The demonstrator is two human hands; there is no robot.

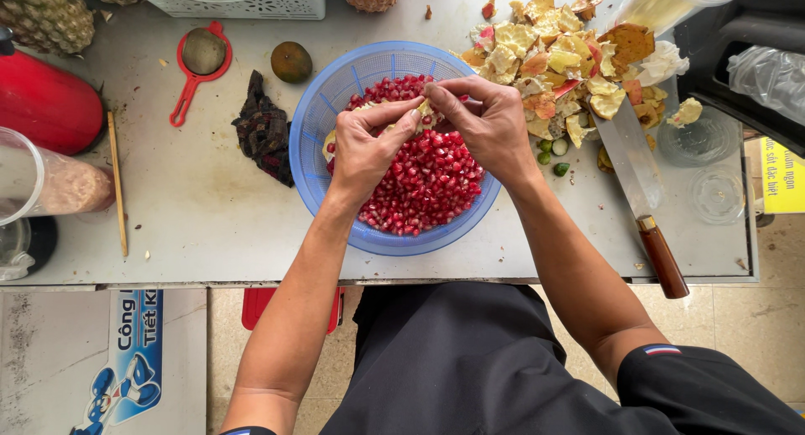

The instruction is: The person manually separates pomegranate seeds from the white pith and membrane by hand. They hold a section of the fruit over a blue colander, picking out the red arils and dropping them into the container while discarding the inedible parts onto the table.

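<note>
Seeding was well advanced: both hands, left hand (362, 150) and right hand (486, 125), were clamped together on a pomegranate piece (425, 110) above the blue basket (335, 91), already heaped with seeds (428, 183), spent rinds (562, 58) piled on the tabletop (210, 209).

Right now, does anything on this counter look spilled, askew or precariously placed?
The knife lies with its wooden handle jutting past the counter edge, near the right forearm. Peel scraps sprawl loose beside the blue basket; a few have strayed.

Yellow rectangular sign (781, 177) at right edge; white-and-blue printed carton (101, 359) on floor, lower left
</note>
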